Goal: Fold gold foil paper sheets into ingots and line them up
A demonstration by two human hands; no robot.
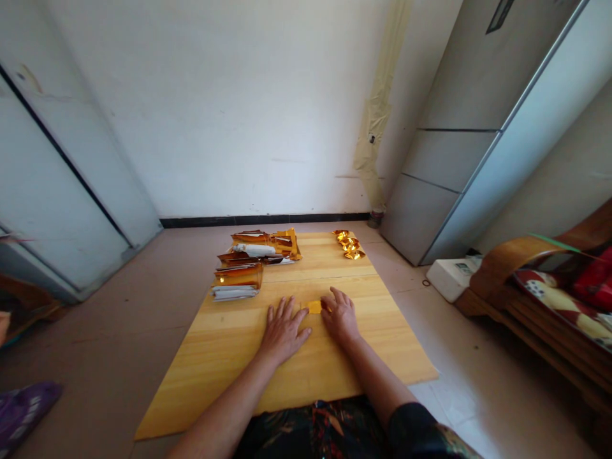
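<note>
A small folded piece of gold foil paper [314, 307] lies in the middle of a light wooden board [344, 363] on the floor. My left hand [284, 331] rests flat, fingers spread, just left of the piece. My right hand [339, 315] lies to its right, with the fingertips on or against the foil. Beyond the hands, at the left of the board, sit stacks of gold foil sheets [261, 250] and a lower stack with white edges [236, 284]. A small heap of crumpled or folded gold pieces [349, 245] lies at the far right corner.
A grey refrigerator [444, 172] stands at the right behind a white box [452, 274]. Further right is a curved wooden chair [516, 274] with a red patterned cushion. A purple slipper [26, 411] lies at lower left, and a white door [62, 172] stands at left.
</note>
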